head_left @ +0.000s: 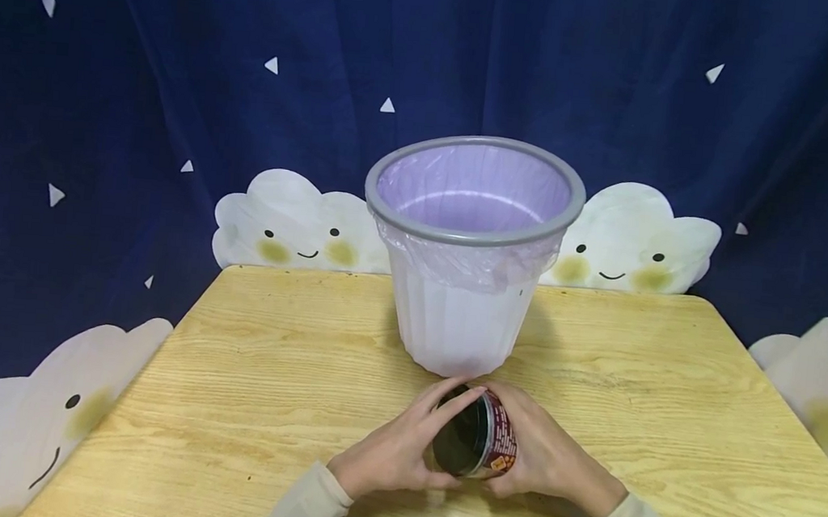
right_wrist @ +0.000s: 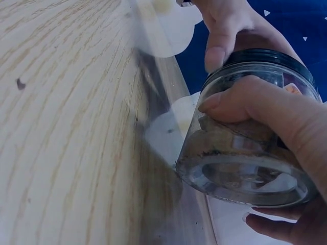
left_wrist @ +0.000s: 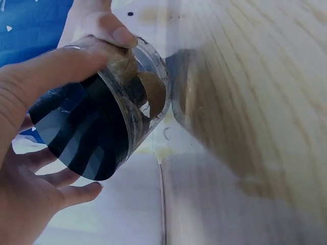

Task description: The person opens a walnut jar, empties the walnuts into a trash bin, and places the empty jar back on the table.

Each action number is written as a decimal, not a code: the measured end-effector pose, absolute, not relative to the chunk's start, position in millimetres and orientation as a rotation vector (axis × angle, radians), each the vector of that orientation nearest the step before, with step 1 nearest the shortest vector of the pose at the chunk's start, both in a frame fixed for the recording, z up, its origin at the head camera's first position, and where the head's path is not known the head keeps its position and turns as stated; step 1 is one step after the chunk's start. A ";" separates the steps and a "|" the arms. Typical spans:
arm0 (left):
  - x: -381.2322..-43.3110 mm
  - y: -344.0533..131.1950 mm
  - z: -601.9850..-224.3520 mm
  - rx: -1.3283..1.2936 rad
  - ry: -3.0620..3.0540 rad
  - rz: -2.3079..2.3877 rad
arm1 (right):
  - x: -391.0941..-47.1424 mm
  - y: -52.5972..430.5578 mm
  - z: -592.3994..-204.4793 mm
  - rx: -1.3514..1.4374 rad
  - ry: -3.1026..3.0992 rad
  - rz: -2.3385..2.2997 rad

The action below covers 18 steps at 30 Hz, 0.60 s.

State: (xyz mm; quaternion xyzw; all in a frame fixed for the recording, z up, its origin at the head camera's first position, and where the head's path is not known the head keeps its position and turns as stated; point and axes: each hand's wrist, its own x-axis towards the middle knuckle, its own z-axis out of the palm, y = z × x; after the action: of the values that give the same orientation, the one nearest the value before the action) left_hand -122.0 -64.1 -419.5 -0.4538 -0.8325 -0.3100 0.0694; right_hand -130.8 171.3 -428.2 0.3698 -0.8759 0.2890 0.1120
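Note:
A clear jar (head_left: 502, 440) with a dark red printed label and a black lid (head_left: 458, 440) is held tilted on its side just above the table, lid toward the left. My left hand (head_left: 407, 445) holds the lid, its thumb and fingers spread round the rim in the left wrist view. Around the jar's body, my right hand (head_left: 544, 455) grips from the right. Through the glass of the jar (right_wrist: 245, 153), brown contents show near the bottom in the right wrist view. Part of the label is covered by my fingers.
Just beyond my hands stands a white waste bin (head_left: 460, 319) with a grey rim and a translucent liner. Under it lies a wooden table (head_left: 289, 362). Behind hangs a dark blue curtain (head_left: 328, 57) with white clouds and small triangles.

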 end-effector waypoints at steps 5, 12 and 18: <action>-121.4 -63.2 -421.2 -1.342 -2.524 -0.971 | -128.9 172.8 -429.4 1.081 -2.577 0.847; -123.1 -60.7 -423.3 -1.382 -2.501 -0.930 | -127.5 172.9 -430.5 1.066 -2.561 0.819; -121.9 -61.9 -420.8 -1.342 -2.532 -0.938 | -130.7 171.8 -427.1 1.094 -2.567 0.820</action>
State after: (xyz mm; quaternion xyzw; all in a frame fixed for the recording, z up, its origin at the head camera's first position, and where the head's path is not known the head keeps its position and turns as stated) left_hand -121.9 -61.9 -420.8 -0.4442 -0.8380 -0.3106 0.0631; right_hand -130.7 171.8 -427.1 0.3736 -0.8765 0.2802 0.1165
